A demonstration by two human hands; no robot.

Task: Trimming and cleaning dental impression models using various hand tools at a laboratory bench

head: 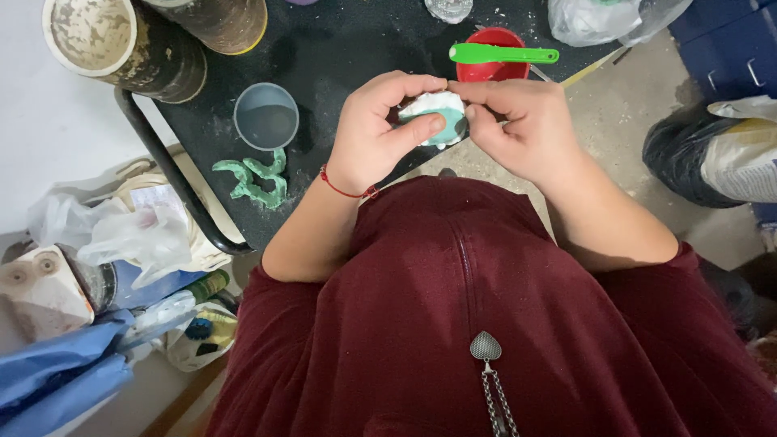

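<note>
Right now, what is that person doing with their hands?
A person in a dark red top holds a small teal and white mould over the edge of a black table. The left hand grips it with the thumb pressed on top, and the right hand pinches its other side. A green spatula rests across a red cup nearby.

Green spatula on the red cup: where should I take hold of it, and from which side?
Grip the green spatula at its narrower right end, coming from the right and above. It lies flat across the red cup, and that end overhangs the rim with free space, probably safest; both hands are busy below it.
</note>
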